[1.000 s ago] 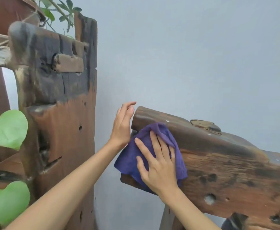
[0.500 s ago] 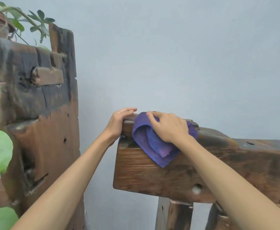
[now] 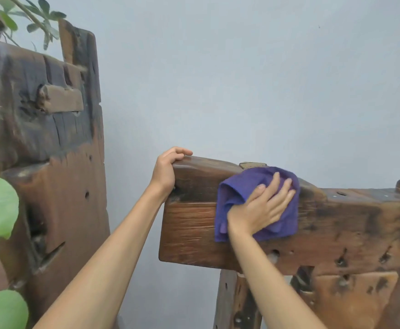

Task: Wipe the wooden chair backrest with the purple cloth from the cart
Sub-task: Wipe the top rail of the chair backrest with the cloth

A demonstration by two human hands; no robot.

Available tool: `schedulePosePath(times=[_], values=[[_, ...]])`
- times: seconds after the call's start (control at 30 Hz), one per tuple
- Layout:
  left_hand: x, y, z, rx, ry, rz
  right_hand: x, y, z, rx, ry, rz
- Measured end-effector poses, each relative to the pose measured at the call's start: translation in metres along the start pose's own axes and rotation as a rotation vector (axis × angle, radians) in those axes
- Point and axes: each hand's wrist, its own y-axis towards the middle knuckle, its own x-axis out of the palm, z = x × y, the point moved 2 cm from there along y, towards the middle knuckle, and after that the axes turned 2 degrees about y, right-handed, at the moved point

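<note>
Purple cloth lay bunched against the front face of the wooden chair backrest, draped from just under the top edge down toward the middle of the board, somewhat in from its left end. The right hand pressed flat on the cloth, fingers straight and slightly spread, pinching nothing; the palm carried the pressure. The left hand gripped the backrest's top left corner, fingers curled over the top edge and the heel of the hand against the end grain, steadying the piece.

The step in hand looked to be wiping along the front face. To do it well, the flat palm would best keep the cloth between skin and wood the whole way, since the loose folds at the cloth's left side could slip out from under the hand. The board was rough, with holes and dark pits toward its right end and a raised peg on the top edge just above the cloth; strokes running with the grain would be less likely to snag there. Firm, overlapping passes toward the right end, with the left grip held, seemed the sound course.
</note>
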Motion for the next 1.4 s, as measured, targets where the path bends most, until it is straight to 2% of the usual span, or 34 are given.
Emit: schedulePosePath(times=[0.07,0.13,0.2,0.33,0.4,0.5,0.63,0.7,0.77,0.8,0.87,0.93,1.0,1.1,1.2,1.3,1.4], values=[[0.000,0.004,-0.003,0.031,-0.026,0.000,0.014,-0.047,-0.016,-0.035,-0.031,-0.072],[-0.001,0.005,-0.003,0.055,-0.028,-0.007,0.022,-0.097,-0.019,-0.171,-0.102,-0.140],[-0.002,0.006,-0.003,0.070,-0.024,-0.017,0.018,-0.131,-0.006,-0.459,-0.158,-0.256],[-0.007,0.005,-0.001,0.033,0.031,-0.044,-0.003,-0.121,0.046,-1.226,-0.057,-0.606],[-0.009,0.004,0.002,0.015,0.071,-0.054,-0.012,-0.088,0.060,-1.372,-0.020,-0.719],[-0.012,0.002,0.004,0.012,0.132,-0.062,-0.021,-0.022,0.071,-1.344,-0.039,-0.770],[-0.022,0.006,0.017,0.016,0.290,-0.100,-0.038,0.066,0.075,-1.250,-0.147,-0.571],[-0.017,0.015,0.035,0.024,0.542,-0.085,-0.042,0.089,0.069,-1.095,-0.176,-0.493],[0.008,0.018,0.055,0.031,0.907,-0.070,-0.040,0.101,0.054,-0.841,-0.245,-0.433],[0.028,0.017,0.063,0.049,1.017,-0.124,-0.037,0.105,0.041,-0.709,-0.292,-0.428],[0.079,0.014,0.068,0.071,1.062,-0.352,-0.022,0.120,0.020,-0.472,-0.433,-0.543],[0.130,0.015,0.062,0.033,1.051,-0.520,-0.007,0.134,0.011,-0.380,-0.547,-0.787],[0.169,0.020,0.048,-0.026,1.061,-0.526,-0.004,0.152,0.016,-0.320,-0.541,-0.980],[0.201,0.027,0.025,-0.094,1.151,-0.481,-0.013,0.180,0.037,-0.261,-0.577,-1.071],[0.209,0.030,0.012,-0.075,1.317,-0.463,-0.025,0.188,0.061,-0.272,-0.601,-0.964],[0.212,0.034,0.009,-0.067,1.343,-0.452,-0.044,0.167,0.079,-0.310,-0.401,-0.697],[0.218,0.034,0.008,-0.046,1.369,-0.405,-0.060,0.135,0.094,-0.398,-0.281,-0.614]])
